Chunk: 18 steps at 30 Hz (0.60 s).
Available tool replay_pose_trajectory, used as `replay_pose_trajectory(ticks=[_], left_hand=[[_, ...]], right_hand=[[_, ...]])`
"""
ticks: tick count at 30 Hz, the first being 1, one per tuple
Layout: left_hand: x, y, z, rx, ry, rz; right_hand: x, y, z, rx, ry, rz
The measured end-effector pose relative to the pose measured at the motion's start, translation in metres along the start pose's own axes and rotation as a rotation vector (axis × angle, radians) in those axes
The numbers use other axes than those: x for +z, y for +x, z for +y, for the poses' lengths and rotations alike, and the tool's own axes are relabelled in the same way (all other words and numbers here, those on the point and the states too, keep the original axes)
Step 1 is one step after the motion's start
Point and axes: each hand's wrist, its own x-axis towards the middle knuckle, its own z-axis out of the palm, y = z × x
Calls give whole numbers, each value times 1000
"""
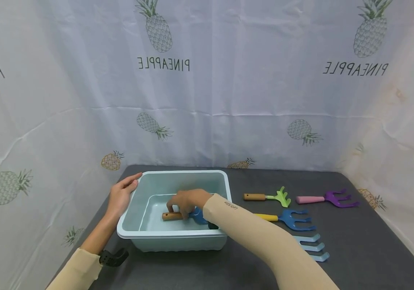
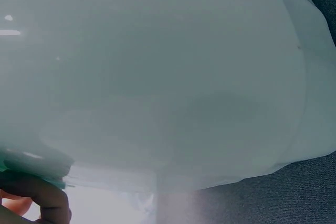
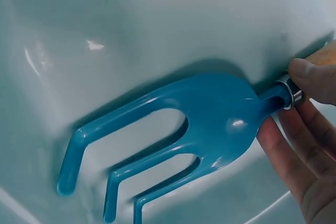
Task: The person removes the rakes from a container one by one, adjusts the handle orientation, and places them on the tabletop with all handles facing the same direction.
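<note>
My left hand (image 1: 119, 198) grips the left rim of a pale green plastic basin (image 1: 178, 243). In the left wrist view, its curled fingers (image 2: 44, 200) show at the lower left, beside the basin's outer wall (image 2: 173, 66). Inside the basin, my right hand (image 1: 189, 200) holds a blue three-pronged hand rake (image 3: 226, 116) with a wooden handle (image 1: 172, 216). Thumb and fingers pinch it near the metal collar (image 3: 290, 89), as the right wrist view shows. The prongs point away from the hand, close over the basin's floor; my right forearm hides them in the head view.
Right of the basin on the dark table (image 1: 366, 241) lie a green rake (image 1: 281, 197), a purple rake with a pink handle (image 1: 310, 199), a blue rake with a yellow handle (image 1: 294, 219) and a light blue rake (image 1: 313, 247), partly behind my sleeve. A pineapple-print curtain (image 1: 228, 88) surrounds the table.
</note>
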Motion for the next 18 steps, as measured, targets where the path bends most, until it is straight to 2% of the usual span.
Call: replay_pose_trajectory(ticks=[10, 18], left_hand=[[-1, -2, 1, -8, -2, -1], [0, -1, 2, -14, 5, -3]], right_hand=[[-9, 10, 1, -81, -39, 3], [-22, 6, -1, -122, -42, 21]])
